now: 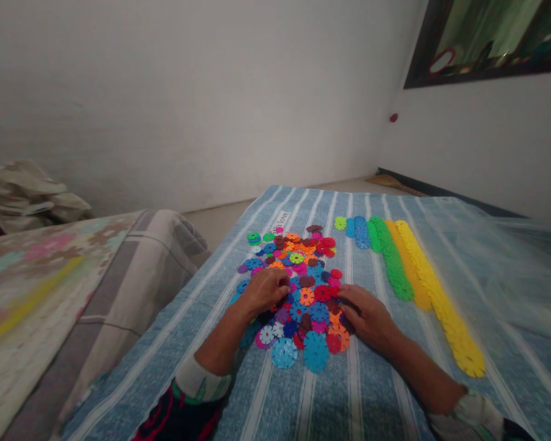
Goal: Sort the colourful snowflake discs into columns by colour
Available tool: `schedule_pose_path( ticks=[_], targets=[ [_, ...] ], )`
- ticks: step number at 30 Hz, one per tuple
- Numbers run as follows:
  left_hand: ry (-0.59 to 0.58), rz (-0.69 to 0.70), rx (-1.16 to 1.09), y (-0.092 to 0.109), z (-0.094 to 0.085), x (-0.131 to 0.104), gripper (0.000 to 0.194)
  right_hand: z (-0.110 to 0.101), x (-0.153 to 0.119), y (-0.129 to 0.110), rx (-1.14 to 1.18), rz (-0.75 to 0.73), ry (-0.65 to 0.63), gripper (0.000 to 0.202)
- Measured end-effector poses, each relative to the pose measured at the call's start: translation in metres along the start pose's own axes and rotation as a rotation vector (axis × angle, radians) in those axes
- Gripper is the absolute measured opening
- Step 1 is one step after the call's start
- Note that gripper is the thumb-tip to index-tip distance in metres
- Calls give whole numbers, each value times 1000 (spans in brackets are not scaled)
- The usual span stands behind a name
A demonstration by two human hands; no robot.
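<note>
A pile of mixed-colour notched plastic discs lies on a blue striped cloth. My left hand is over the pile's left side, fingers curled and pressed together; what they hold, if anything, is hidden. At the right edge of the pile, my right hand touches red and brown discs with its fingers apart. To the right lie overlapping rows of discs in one colour each: a long yellow row, an orange-yellow row, green rows and short blue rows. One yellow-green disc lies beside the blue ones.
On the left is a surface with a floral cover and a grey checked cloth. Folded beige fabric sits behind it. Clear plastic sheeting lies at the right. White walls and a dark-framed window stand beyond.
</note>
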State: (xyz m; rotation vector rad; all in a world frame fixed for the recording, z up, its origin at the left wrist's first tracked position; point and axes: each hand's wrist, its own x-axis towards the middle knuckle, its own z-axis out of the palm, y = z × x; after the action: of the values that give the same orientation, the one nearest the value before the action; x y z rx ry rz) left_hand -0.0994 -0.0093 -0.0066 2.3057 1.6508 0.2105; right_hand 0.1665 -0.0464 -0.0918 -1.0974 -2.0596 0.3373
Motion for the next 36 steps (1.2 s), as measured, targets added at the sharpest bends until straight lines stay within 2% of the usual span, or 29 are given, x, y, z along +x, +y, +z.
schedule_pose_path(
  ticks=[8,10,14,16,22,29,32,36],
  targets=[
    [-31,-28,-11,-10,1,-1,11,2,-2,1,-9,9,21,26],
    [14,-39,3,-14,1,0,13,2,-3,2,-18,16,5,26],
    [190,-93,63,-24,1,3,20,2,-4,5,-31,26,1,27],
    [229,-116,98,-28,2,3,23,2,-5,7,-23,37,-3,27],
    [127,-108,185,-36,2,0,17,4,-8,8,-20,65,-12,28],
    [62,-47,136,-32,-4,-5,18,6,-11,11,-39,70,-32,29],
    [75,-80,105,-30,-7,-5,22,5,-11,10,-41,70,-26,29],
    [168,-140,103,-39,-4,5,24,4,-11,10,-40,68,-23,28]
  ],
)
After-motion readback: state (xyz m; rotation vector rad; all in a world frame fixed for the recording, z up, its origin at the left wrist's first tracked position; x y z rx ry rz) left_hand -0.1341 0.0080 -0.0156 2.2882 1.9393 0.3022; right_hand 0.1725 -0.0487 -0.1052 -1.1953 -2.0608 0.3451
